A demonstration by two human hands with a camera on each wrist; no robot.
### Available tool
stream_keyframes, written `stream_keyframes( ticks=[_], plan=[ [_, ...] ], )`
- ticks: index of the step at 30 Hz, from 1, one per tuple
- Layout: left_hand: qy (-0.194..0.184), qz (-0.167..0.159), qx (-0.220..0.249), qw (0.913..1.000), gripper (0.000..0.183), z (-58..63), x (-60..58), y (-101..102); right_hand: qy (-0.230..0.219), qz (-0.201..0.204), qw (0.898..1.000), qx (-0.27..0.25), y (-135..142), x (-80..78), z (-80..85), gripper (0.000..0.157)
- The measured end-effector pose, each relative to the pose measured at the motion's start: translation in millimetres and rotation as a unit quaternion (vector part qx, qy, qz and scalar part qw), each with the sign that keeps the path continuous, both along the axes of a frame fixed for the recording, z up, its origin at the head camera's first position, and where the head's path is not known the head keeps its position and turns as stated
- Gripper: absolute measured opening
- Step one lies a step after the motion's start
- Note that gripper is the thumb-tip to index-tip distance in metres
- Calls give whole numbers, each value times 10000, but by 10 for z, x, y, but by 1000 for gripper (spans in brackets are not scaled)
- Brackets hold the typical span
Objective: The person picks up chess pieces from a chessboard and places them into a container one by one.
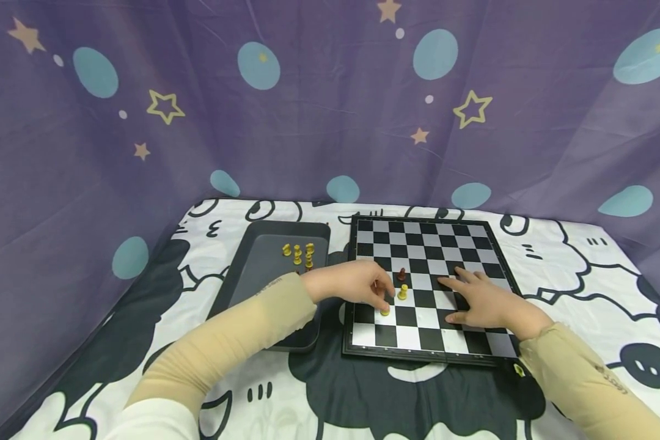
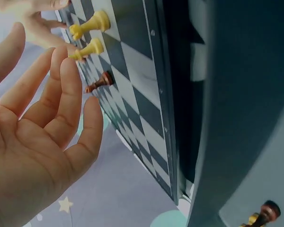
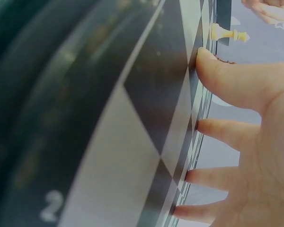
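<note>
My left hand (image 1: 357,283) is just above the near left part of the chessboard (image 1: 429,318), fingers loosely bent. Its fingertips are right by a yellow chess piece (image 1: 385,312), partly hidden in the head view. The left wrist view shows nothing between thumb and fingers, and the yellow piece (image 2: 91,25) standing on the board. A second yellow chess piece (image 1: 403,292) and a dark red chess piece (image 1: 401,275) stand beyond it. My right hand (image 1: 486,300) has its fingers spread, fingertips resting on the board's right half; the right wrist view shows its thumb (image 3: 222,78) at the squares.
Left of the board lies a dark grey tray (image 1: 253,256) holding several yellow chess pieces (image 1: 297,254) and a dark red one, partly behind my left forearm. A patterned black-and-white cloth (image 1: 253,397) covers the table, with a purple curtain (image 1: 330,122) behind it.
</note>
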State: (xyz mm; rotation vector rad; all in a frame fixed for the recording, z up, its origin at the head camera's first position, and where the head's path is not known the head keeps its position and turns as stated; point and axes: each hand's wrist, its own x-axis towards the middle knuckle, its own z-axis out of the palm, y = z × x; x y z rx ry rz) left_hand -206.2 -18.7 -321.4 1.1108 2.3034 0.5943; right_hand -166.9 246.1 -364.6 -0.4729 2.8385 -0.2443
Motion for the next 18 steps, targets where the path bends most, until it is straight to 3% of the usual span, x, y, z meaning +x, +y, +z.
stream_keyframes(
  ticks=[7, 18],
  plan=[
    [-121, -123, -123, 9998, 31, -39, 34, 61, 28, -21, 10000, 21, -1, -7, -4, 78],
    [-111, 21, -302, 9995, 25, -123, 1, 74, 76, 18, 10000, -22, 17, 4, -23, 78]
  ],
)
